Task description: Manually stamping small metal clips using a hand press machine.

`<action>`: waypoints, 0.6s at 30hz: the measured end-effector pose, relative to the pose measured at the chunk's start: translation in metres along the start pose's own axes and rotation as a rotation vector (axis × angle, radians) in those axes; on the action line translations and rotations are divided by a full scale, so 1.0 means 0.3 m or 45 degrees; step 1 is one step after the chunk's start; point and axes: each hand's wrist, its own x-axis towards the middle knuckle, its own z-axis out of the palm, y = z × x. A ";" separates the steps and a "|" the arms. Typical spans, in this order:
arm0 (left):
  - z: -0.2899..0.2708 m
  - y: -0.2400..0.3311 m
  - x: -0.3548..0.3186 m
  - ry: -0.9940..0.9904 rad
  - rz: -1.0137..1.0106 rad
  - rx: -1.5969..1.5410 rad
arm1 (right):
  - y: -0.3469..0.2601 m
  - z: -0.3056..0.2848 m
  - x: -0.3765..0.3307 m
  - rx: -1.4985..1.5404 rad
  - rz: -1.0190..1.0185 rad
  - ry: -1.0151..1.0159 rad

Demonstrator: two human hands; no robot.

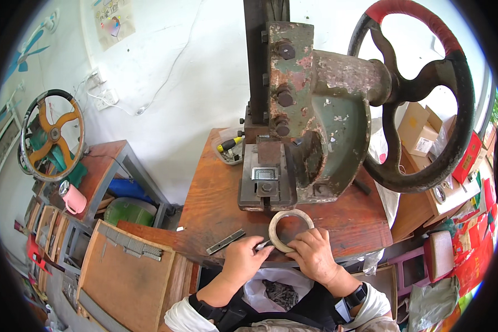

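Tape roll (274, 237), pale and ring-shaped, is at the front edge of the wooden table (343, 226), before the arbor press (337, 133); the right hand (317, 255) grips its near rim, seemingly to steady it; the left hand (242, 261) pinches nearly closed on a small greyish piece (262, 245), unidentifiable, beside it; a metal bar (226, 242) lies near, apparently for easy reach

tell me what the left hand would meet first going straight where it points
The left hand would probably meet the beige tape roll, which the right hand holds; depth between them is hard to judge.
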 end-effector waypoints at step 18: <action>-0.015 -0.002 -0.037 0.010 -0.382 -0.437 | 0.014 0.014 -0.022 0.002 0.020 -0.039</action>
